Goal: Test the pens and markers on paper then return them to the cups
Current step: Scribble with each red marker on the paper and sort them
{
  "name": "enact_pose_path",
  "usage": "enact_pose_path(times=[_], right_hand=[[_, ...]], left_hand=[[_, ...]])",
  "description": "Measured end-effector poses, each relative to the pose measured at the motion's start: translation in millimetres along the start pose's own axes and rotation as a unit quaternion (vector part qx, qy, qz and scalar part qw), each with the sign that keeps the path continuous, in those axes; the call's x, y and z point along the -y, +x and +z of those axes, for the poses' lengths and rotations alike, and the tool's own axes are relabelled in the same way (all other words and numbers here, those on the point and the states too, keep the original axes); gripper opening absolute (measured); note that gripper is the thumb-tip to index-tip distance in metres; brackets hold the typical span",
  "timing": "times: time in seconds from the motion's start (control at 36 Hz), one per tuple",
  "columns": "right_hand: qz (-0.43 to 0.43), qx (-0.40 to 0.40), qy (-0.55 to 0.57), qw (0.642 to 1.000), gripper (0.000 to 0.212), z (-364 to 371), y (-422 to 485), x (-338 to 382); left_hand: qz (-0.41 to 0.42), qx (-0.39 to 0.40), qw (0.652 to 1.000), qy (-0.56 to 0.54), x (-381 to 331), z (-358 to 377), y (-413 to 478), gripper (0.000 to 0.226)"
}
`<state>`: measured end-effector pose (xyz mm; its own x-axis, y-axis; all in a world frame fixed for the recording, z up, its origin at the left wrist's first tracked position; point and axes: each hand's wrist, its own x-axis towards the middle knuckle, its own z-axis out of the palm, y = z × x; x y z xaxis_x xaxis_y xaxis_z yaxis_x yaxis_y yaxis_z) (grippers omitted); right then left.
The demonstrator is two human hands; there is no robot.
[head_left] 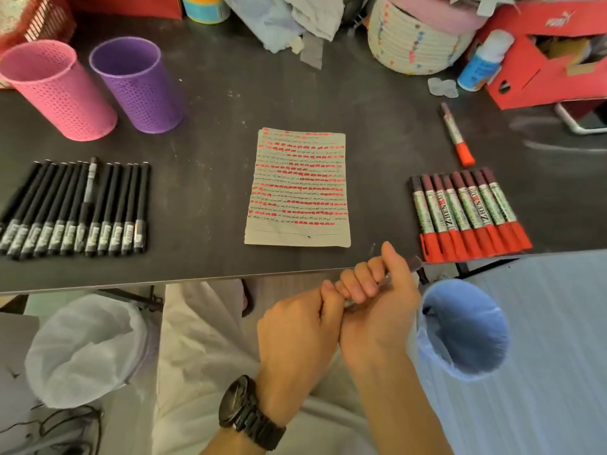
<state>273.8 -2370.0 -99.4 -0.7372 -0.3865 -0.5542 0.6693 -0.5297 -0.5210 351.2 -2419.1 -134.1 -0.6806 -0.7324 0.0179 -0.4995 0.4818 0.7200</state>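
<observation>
Left hand [295, 326] and right hand [377, 300] touching, fingers [359, 284] of both curled round one marker [415, 263].

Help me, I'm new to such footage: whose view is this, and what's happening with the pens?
There is no machine: a person wears a camera on the head, looking down at their own hands. The left hand, with the watch, and the right hand both grip the held marker; only its dark end shows. On the table lies a paper covered in red and dark test strokes. Left of it is a row of black pens, right of it a row of red-capped markers, with a lone marker beyond. A pink cup and purple cup stand at far left.
</observation>
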Motion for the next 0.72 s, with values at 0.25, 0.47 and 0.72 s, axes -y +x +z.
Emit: enact_pose_path(times=[0.25, 0.47, 0.72], right_hand=[[0.025, 0.226, -0.052, 0.973, 0.048, 3.9, 2.4, 36.4], [-0.123, 0.217, -0.109, 0.962, 0.061, 30.1, 38.9, 78.3], [-0.206, 0.116, -0.46, 0.856, 0.051, 29.1, 76.5, 56.2]], left_hand=[[-0.041, 0.079, 0.987, -0.137, 1.9, -8.9, -3.3, 0.06], [0.014, 0.002, 0.985, -0.173, 5.9, -30.7, -4.0, 0.057], [0.289, -0.053, 0.954, 0.056, 3.5, -0.1, 53.6, 0.028]])
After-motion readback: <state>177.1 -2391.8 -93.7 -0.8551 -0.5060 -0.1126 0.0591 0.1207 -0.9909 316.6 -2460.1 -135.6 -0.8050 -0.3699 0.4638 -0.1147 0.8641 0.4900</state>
